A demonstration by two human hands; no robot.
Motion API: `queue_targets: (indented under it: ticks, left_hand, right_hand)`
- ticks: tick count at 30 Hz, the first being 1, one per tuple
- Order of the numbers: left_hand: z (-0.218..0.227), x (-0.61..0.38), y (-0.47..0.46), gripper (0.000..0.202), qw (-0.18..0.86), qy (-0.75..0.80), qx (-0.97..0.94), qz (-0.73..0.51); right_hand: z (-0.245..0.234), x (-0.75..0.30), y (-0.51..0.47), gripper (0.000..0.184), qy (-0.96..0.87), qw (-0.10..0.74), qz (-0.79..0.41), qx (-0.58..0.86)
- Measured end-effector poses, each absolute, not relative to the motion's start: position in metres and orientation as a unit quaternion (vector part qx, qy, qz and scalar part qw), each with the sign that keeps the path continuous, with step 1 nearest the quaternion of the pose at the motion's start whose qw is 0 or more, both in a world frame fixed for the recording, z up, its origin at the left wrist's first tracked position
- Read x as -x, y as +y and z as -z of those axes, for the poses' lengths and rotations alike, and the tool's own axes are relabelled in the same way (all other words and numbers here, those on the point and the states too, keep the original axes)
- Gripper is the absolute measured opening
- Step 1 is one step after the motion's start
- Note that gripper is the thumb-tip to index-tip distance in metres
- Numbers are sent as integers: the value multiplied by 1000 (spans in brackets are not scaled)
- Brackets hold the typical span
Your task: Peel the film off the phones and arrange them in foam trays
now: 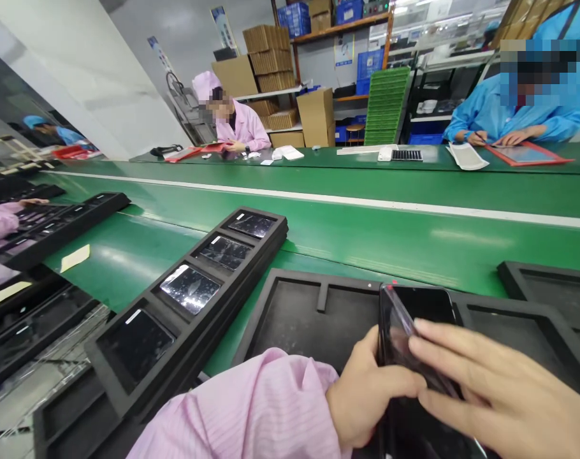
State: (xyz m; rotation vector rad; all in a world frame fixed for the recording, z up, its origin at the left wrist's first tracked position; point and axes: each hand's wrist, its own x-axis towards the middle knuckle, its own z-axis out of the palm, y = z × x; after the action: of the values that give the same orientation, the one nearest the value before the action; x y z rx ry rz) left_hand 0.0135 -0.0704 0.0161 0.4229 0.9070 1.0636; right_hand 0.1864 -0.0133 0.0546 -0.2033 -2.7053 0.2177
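My left hand [373, 389] is wrapped round the side of a black smartphone [431, 299], its thumb lying across the screen. A clear protective film [399, 311] stands partly lifted off the glass at a slant. My right hand [491, 382] reaches over the phone from the right, its fingertips and thumb closed at the film's edge. Part of the screen is hidden behind my fingers. Beneath the phone lies a black foam tray [290, 312] with shallow compartments.
To the left, stacked black foam trays [213, 299] hold several dark screens. A green conveyor belt [328, 210] with a white line runs across. Beyond it sit a co-worker in pink [245, 124] and another in blue [491, 105]. A pink sleeve [0, 226] shows at far left.
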Motion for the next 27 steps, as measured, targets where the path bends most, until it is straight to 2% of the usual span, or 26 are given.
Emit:
queue_targets:
  ticks: [3, 6, 11, 14, 18, 22, 27]
  left_hand:
    - [-14, -15, -68, 37, 759, 396, -158, -492]
    - [-12, -16, -64, 31, 762, 383, -124, -508]
    - [-13, -17, -61, 28, 750, 415, -95, -507]
    - [-14, -17, -61, 25, 759, 419, -60, -495]
    - [-9, -13, -57, 20, 792, 418, 1, -444]
    - [-4, -7, -51, 31, 865, 368, 0, -341]
    - [1, -3, -50, 38, 889, 300, -66, -339]
  right_hand:
    - [-52, -186, -5, 28, -960, 241, -41, 137]
    - [-42, -185, 4, 12, -931, 287, -98, 201]
    - [-21, -169, 6, 33, -842, 348, -191, 365]
    - [-12, -158, 4, 38, -777, 359, -239, 459]
    - [-12, -153, 4, 34, -735, 368, -300, 484]
    - [-27, -152, 0, 23, -726, 383, -345, 455]
    - [-42, -151, -12, 20, -735, 403, -329, 435]
